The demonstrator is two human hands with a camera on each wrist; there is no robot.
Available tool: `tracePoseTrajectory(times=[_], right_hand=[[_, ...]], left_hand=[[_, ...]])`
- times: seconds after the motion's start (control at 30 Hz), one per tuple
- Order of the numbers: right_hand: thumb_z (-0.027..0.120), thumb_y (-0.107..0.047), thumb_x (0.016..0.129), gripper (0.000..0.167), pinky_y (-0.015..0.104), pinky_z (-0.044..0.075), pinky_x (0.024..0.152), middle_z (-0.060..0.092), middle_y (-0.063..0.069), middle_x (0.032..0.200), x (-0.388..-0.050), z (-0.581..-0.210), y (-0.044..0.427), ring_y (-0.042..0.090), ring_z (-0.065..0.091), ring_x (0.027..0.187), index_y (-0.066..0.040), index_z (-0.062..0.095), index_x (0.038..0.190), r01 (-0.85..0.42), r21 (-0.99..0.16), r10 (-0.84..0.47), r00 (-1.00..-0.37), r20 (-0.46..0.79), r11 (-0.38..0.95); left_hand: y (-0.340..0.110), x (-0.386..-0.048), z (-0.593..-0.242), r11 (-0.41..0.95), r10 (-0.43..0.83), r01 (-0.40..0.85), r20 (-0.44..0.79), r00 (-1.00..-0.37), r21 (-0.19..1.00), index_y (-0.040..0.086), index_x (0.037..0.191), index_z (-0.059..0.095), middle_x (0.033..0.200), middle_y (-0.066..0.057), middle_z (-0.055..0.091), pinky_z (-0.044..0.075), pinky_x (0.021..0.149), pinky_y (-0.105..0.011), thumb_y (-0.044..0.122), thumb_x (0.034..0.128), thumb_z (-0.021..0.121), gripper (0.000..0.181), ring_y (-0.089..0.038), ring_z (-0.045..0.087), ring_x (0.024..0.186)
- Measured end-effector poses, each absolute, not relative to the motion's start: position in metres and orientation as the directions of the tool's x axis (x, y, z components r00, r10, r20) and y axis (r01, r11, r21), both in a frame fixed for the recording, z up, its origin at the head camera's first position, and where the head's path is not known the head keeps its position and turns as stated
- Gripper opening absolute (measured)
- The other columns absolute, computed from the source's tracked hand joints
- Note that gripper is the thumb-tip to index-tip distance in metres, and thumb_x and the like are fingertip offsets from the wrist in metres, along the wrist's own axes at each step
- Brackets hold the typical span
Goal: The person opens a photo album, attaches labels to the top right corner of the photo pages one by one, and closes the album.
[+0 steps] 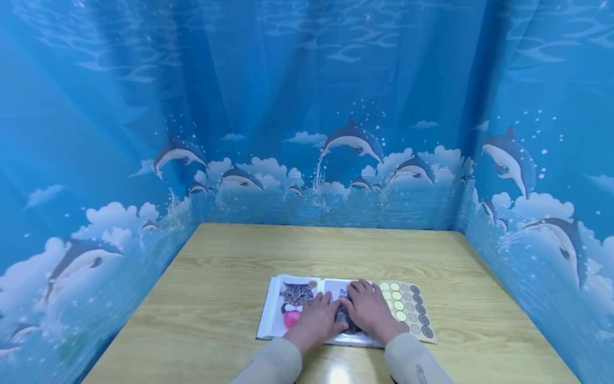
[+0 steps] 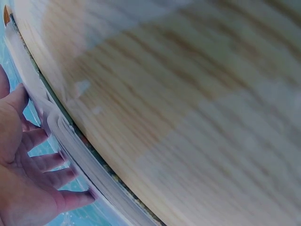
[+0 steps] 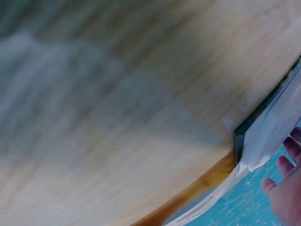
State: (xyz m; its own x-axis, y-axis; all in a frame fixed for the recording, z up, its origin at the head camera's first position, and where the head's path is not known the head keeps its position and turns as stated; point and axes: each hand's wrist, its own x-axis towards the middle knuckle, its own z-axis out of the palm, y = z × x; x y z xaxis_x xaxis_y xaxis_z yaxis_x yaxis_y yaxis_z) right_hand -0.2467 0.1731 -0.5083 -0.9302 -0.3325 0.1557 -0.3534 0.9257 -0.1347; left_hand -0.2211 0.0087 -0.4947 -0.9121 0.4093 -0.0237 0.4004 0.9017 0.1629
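Note:
An open photo album [image 1: 275, 306] lies on the table with a cat picture on each page. The left page's cat picture [image 1: 297, 294] has a bright pink round shape and a small brownish disc at its upper corner. My left hand [image 1: 314, 320] rests on the right page near the fold, fingers extended. Beside it, my right hand [image 1: 371, 309] lies flat on that page's right part, covering some of the cat. From under the right hand's side extends a sheet of round stickers [image 1: 409, 306] in pale yellow, beige and dark grey. The left wrist view shows the album's thick page edges [image 2: 77, 146].
The wood-grain table [image 1: 216, 288] spreads around the album. Blue curtains [image 1: 288, 80] printed with dolphins and clouds hang along the back and both sides. A bright light reflection shows on the table's front part.

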Motion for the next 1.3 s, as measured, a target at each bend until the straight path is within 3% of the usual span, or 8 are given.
tracePoseTrajectory(times=[0.33,1.3], right_hand=[[0.050,-0.039,0.102,0.048,0.060,0.029,0.112,0.057,0.016,0.134,-0.2439,-0.5094,0.1747,0.039,0.045,0.132,-0.002,0.061,0.130,-0.359,-0.153,-0.324,-0.922,0.214,0.921],[0.050,-0.042,0.102,0.052,0.059,0.029,0.113,0.054,0.016,0.138,-0.2457,-0.5092,0.1804,0.038,0.044,0.133,-0.002,0.057,0.135,-0.331,-0.132,-0.308,-0.936,0.169,0.934]], left_hand=[[0.0086,-0.2228,-0.4970,0.900,0.414,0.407,-0.018,-0.910,0.157,0.017,0.144,0.053,0.150,-0.014,0.044,0.033,0.108,-0.064,0.058,0.0903,0.061,0.068,-0.039,0.041,0.136],[0.0096,-0.2221,-0.4955,0.905,0.406,0.398,-0.021,-0.914,0.148,0.016,0.142,0.055,0.149,-0.014,0.045,0.033,0.108,-0.064,0.057,0.0899,0.062,0.067,-0.038,0.042,0.136]])
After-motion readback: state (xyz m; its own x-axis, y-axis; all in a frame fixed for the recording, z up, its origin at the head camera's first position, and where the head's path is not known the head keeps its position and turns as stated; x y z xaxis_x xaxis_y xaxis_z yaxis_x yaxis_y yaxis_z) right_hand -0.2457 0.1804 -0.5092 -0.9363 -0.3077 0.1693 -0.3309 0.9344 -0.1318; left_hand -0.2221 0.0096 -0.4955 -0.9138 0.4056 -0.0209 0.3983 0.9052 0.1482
